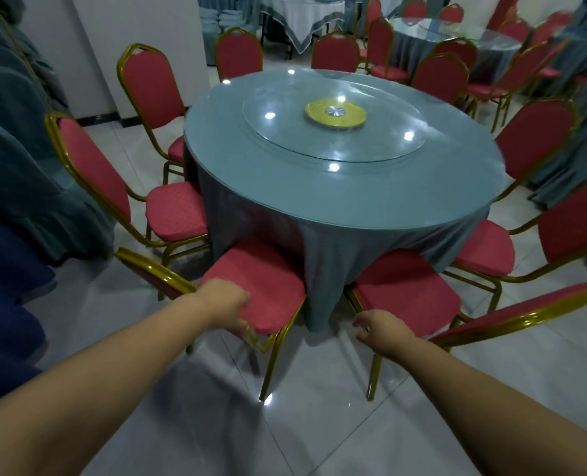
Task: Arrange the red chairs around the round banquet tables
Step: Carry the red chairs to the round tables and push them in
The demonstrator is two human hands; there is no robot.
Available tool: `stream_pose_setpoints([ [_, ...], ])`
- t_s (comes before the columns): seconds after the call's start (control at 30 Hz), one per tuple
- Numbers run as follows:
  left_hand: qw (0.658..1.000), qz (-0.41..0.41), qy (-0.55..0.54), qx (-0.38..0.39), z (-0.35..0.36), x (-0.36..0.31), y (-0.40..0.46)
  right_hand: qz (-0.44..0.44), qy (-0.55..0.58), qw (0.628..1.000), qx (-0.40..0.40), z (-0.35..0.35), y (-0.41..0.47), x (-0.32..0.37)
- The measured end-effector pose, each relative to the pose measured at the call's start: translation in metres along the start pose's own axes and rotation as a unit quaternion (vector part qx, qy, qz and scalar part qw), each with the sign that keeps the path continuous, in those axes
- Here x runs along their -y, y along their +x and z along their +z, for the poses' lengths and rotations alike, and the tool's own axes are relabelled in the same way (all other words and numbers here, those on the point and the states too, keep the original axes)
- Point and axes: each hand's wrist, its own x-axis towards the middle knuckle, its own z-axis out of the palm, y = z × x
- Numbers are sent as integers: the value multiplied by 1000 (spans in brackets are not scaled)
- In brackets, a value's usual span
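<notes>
Round counter (340, 187), grey-blue cloth to the floor, glass turntable (333, 121) on top with a yellow hub at its centre. I used it as landmark. Red chairs with gold frames ringed it all the way round, seats facing in.

Near-left chair (254, 286): seat pushed against the cloth on the counter's near side, front edge just under the drape. Its back rail ran off left and toward me, so it sat skewed to the counter rather than square.

Near-right chair (405, 290): beside it, seat likewise at the cloth, a narrow gap of drape between the two.

Left hand (228, 305): grip curled round the rear edge of the near-left seat, fingers under the cushion. I judged this the nearer hand for squaring that chair.

Right hand (379, 329): fingers loosely curled, holding nothing, just short of the near-right seat's rear corner.

Floor: pale glossy tile. More tables and chairs beyond the counter's far side.
</notes>
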Motion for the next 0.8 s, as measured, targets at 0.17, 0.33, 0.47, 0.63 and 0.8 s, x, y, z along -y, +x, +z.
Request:
stream_pose_setpoints([
  [0.17,996,66,0,-66,-36,-77,37,40,47,997,-44,-21,-23,-51],
  [0.33,981,127,-118,-85,-75,-183,84,83,99,986,-107,-45,-61,-133],
  [0.47,952,148,-235,-130,-98,-288,119,121,142,970,-153,-56,-100,-221],
  [0.63,928,198,-235,-209,-157,-422,160,165,177,947,-212,-73,-147,-346],
  [0.8,912,214,-250,-246,-209,-535,197,188,172,945,-204,-90,-184,-462],
])
